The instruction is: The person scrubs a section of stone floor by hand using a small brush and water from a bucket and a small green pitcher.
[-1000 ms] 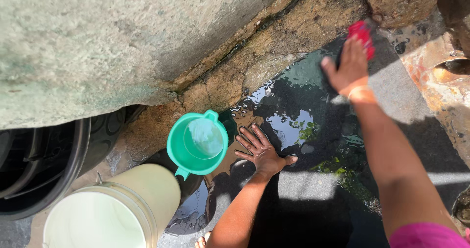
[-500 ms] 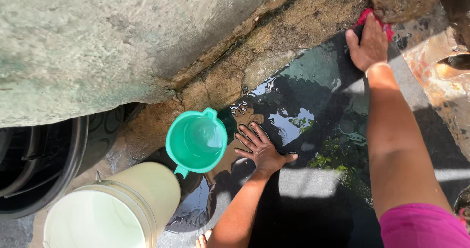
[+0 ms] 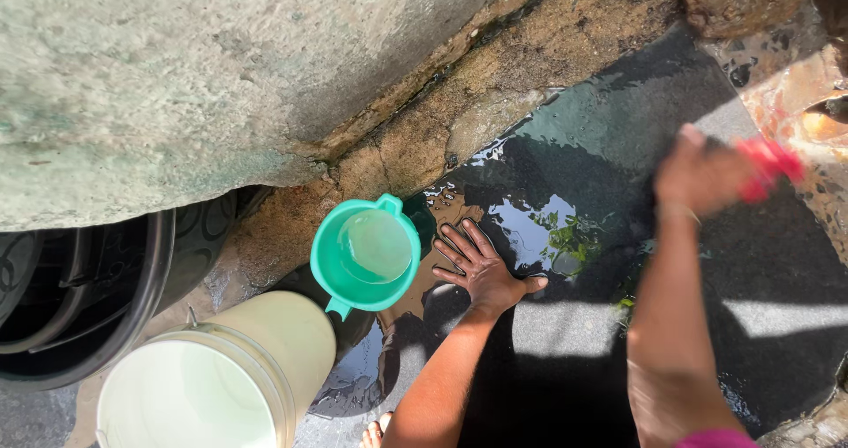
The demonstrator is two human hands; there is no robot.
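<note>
Swept back from the far corner by the rock since the earlier frame, the right hand [image 3: 702, 176] was found lower and nearer, blurred with motion. Its grip was clamped on a red scrubber [image 3: 768, 170], held against the wet dark slab [image 3: 609, 121] near its right edge. The scrubber's long axis could not be told for the blur; it seemed to stick out rightward past the fingers. The left hand [image 3: 484, 271] was laid flat, fingers spread, on the slab beside a green jug [image 3: 364, 255]. A cream bucket [image 3: 212, 377] was seen just below. For good scrubbing, steady pressure and overlapping strokes would be wanted, the braced palm kept planted.
</note>
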